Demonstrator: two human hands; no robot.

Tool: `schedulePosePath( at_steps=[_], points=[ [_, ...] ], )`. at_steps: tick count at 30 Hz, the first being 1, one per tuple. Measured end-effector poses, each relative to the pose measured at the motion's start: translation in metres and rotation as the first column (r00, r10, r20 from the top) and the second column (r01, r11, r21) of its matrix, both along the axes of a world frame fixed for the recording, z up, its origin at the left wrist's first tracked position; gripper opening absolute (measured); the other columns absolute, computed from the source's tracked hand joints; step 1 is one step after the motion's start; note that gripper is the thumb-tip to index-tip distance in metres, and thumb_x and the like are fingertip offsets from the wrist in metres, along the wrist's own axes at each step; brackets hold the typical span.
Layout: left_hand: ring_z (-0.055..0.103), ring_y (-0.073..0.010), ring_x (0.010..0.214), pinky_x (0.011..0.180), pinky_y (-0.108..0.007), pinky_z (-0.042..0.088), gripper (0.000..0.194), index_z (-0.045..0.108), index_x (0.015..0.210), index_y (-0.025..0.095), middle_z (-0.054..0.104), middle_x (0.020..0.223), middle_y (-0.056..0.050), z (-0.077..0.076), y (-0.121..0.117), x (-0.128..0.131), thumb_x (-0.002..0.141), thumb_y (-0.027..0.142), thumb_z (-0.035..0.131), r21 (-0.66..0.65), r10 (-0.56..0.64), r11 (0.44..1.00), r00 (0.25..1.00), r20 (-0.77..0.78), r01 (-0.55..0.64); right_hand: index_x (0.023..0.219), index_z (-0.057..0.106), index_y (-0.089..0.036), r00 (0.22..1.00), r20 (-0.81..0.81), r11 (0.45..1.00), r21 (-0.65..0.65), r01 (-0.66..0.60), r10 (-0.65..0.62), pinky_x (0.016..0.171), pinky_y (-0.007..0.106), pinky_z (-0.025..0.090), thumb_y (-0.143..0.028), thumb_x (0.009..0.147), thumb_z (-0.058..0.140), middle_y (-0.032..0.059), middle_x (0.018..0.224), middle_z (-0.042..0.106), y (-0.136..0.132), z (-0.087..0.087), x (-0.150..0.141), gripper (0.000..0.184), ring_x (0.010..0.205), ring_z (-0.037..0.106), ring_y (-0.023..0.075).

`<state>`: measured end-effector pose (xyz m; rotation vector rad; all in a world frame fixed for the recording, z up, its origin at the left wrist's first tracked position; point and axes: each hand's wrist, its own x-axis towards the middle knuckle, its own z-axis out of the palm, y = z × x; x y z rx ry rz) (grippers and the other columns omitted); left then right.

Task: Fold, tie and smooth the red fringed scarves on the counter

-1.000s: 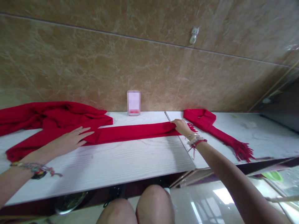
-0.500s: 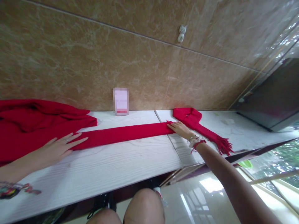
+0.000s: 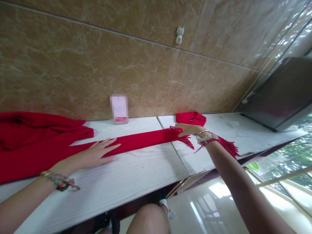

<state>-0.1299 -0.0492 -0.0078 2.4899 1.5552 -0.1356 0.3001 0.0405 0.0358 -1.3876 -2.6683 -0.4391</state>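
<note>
A long red scarf (image 3: 143, 138) lies in a flat narrow strip along the white tabletop, its fringe (image 3: 186, 141) spread at the right end. My left hand (image 3: 95, 154) rests flat on the strip with fingers spread. Over the fringed end is my right hand (image 3: 187, 129), its fingers stretched out and apart. Behind it a second red scarf (image 3: 191, 118), folded into a loop, sits by the wall, and its own fringe (image 3: 229, 148) shows beyond my right wrist. Bunched red cloth (image 3: 36, 130) fills the left end, joined to the strip.
A blurred pink-and-white box (image 3: 119, 109) leans at the wall. A white cat-shaped hook (image 3: 179, 35) is fixed to the marbled wall (image 3: 85, 65). At the right end of the white table (image 3: 146, 169) stands a dark grey appliance (image 3: 280, 94). My knee (image 3: 148, 219) is below the front edge.
My left hand has slid right along the strip. My right hand has come off the scarf's end, whose fringe now fans out. The view has shifted slightly right.
</note>
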Motion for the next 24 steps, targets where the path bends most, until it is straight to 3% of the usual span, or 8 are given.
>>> schedulePosePath(
  at_steps=[6, 12, 18, 21, 24],
  points=[
    [0.017, -0.0272, 0.133, 0.103, -0.051, 0.014, 0.054, 0.032, 0.134, 0.034, 0.02, 0.146, -0.006, -0.008, 0.033, 0.079, 0.085, 0.055, 0.034, 0.045, -0.176, 0.984, 0.975, 0.137, 0.172, 0.12, 0.052, -0.011, 0.997, -0.073, 0.989, -0.146, 0.006, -0.017, 0.086, 0.025, 0.045, -0.018, 0.085, 0.044, 0.0136, 0.116, 0.059, 0.012, -0.008, -0.028, 0.037, 0.102, 0.057, 0.0173],
    [0.015, -0.026, 0.133, 0.103, -0.05, 0.015, 0.053, 0.03, 0.135, 0.033, 0.019, 0.146, -0.007, -0.013, 0.056, 0.126, 0.086, 0.055, 0.031, 0.067, -0.263, 0.964, 0.954, 0.143, 0.255, 0.105, 0.062, -0.014, 0.993, -0.108, 0.97, -0.235, -0.064, 0.04, 0.084, 0.025, 0.043, -0.016, 0.082, 0.05, 0.0092, 0.102, 0.066, 0.023, -0.026, -0.029, 0.025, 0.095, 0.059, 0.0163],
    [0.021, -0.0255, 0.132, 0.103, -0.045, 0.018, 0.053, 0.032, 0.134, 0.034, 0.023, 0.145, -0.005, -0.022, 0.062, 0.136, 0.085, 0.056, 0.031, 0.154, -0.322, 0.941, 0.938, 0.129, 0.302, 0.093, 0.065, -0.017, 0.995, -0.059, 0.973, -0.222, 0.061, -0.076, 0.078, 0.026, 0.042, -0.018, 0.085, 0.045, 0.0067, 0.093, 0.068, 0.023, -0.03, -0.003, 0.022, 0.087, 0.06, 0.0171],
    [0.023, -0.0274, 0.131, 0.103, -0.046, 0.02, 0.054, 0.032, 0.134, 0.034, 0.024, 0.145, -0.006, -0.027, 0.063, 0.134, 0.085, 0.057, 0.031, 0.174, -0.325, 0.937, 0.937, 0.127, 0.302, 0.09, 0.067, -0.015, 0.975, 0.015, 0.967, -0.12, 0.223, -0.223, 0.079, 0.032, 0.041, -0.015, 0.082, 0.045, 0.0098, 0.088, 0.068, 0.017, -0.027, 0.007, 0.023, 0.088, 0.06, 0.0221],
    [0.025, -0.0281, 0.13, 0.102, -0.047, 0.021, 0.054, 0.031, 0.135, 0.035, 0.024, 0.145, -0.006, -0.028, 0.063, 0.134, 0.086, 0.056, 0.032, 0.191, -0.324, 0.934, 0.941, 0.101, 0.301, 0.093, 0.066, -0.012, 0.927, -0.054, 0.929, -0.032, 0.369, -0.37, 0.079, 0.036, 0.042, -0.008, 0.077, 0.046, 0.0132, 0.089, 0.067, 0.013, -0.022, 0.017, 0.026, 0.088, 0.059, 0.0252]
  ],
)
